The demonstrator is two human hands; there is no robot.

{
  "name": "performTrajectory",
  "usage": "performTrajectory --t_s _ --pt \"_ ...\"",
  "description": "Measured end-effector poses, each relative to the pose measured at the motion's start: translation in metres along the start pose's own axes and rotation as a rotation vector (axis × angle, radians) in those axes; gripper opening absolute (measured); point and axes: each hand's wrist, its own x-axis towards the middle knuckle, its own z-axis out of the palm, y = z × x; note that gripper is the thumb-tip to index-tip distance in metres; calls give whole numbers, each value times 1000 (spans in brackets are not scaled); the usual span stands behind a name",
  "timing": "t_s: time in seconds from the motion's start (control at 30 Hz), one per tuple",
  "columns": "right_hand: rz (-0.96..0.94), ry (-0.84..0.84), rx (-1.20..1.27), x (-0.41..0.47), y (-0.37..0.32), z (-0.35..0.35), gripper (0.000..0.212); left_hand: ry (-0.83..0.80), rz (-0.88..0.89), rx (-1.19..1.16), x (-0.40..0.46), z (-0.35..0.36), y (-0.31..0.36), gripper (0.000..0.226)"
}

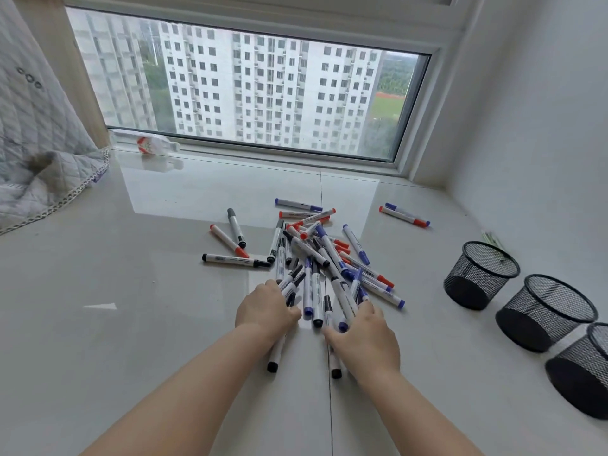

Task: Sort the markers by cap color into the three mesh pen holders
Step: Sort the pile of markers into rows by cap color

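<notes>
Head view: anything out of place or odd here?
A clear plastic bottle lies on its side by the window, unrelated to the sorting. The markers sprawl in a loose pile; all three mesh holders stand upright, apparently empty.

left hand (265,309) | right hand (365,337) | both on marker pile (316,258)

Bright daylight from window (250,90); glare patch on glossy floor (184,189); wide-angle edge bending.
</notes>
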Motion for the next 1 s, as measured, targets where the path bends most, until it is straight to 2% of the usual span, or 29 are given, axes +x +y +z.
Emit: performTrajectory --t_s 0.1,0.23,0.4,0.77,1.0 --pt "20 -12 -20 -9 5 5 72 2 -1 13 -6 1 -3 43" --pt "21 -4 -22 -18 9 8 72 3 -13 48 -13 -1 -9 40" --pt "128 -10 17 -26 12 4 71 -4 -15 91 -21 -7 -14 34" --pt "246 -56 42 -29 21 -10 35 23 -53 72 -40 -15 -21 31" --pt "143 -135 -1 -36 23 -21 28 -49 -82 31 -47 -23 -24 32"
